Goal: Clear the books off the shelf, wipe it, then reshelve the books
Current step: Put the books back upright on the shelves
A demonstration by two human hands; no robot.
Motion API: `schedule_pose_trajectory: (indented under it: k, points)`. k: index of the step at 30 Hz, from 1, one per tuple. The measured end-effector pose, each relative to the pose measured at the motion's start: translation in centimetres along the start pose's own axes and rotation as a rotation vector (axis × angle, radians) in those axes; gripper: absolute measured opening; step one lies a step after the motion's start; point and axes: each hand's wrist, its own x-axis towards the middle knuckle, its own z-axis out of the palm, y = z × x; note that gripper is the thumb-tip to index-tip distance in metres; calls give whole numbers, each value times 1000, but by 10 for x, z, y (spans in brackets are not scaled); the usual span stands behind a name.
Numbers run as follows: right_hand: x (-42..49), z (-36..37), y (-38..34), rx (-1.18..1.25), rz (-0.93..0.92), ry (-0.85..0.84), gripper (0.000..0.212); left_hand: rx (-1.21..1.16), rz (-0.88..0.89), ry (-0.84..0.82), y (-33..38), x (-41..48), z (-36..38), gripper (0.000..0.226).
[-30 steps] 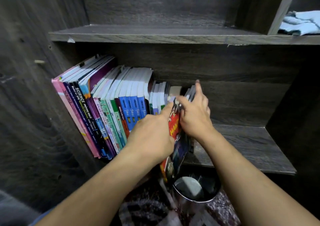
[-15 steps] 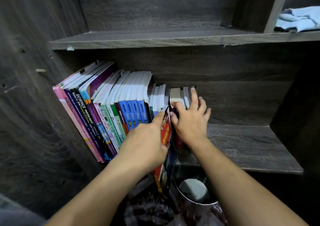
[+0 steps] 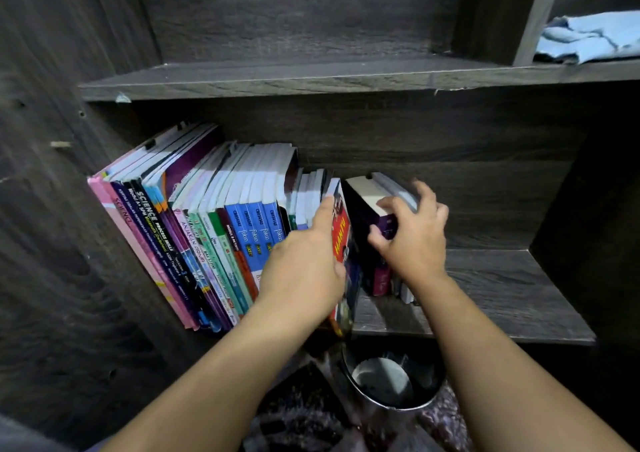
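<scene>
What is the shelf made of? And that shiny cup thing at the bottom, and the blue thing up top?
Shelf: looks like dark grey wood-grain board, matte, streaky.
Cup: probably metal; its rim shines.
Blue thing: soft cloth, folded and wrinkled.

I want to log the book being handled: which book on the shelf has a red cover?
The red book with yellow lettering, standing just right of the blue-spined set; the left hand rests against it. Its neighbours to the right are dark purple.

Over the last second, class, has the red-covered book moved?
Yes. The red-covered book has slid deeper onto the lower shelf, pushed by the left hand, overhanging its front edge less.
</scene>
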Motion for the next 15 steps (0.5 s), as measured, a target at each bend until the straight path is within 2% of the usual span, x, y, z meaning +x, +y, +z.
schedule_pose_trajectory:
  k: [3,5,7,9,10,12,13,15]
  points:
    - [-4,-1,-3,17,-25,-27,41,35,-36,75,5,11,22,78]
    - [-6,-1,-7,23,-40,-38,42,29,-17,63,6,16,34,72]
    - [-8,-2,-11,40,-18,-69,52,52,10,-40,4,19,38,88]
    - [-11,-4,-14,141,19,-44,79,204,68,-113,2,20,34,118]
    - [-13,-5,-16,242,68,-2,93,309,106,-103,-1,20,32,126]
    - [-20,-4,-20,453,244,42,111,418,161,-34,-7,21,29,128]
    - [-24,0,-20,540,339,33,111,426,178,7,-10,22,31,125]
    - [-32,8,-19,705,523,-50,98,416,198,102,-17,24,40,117]
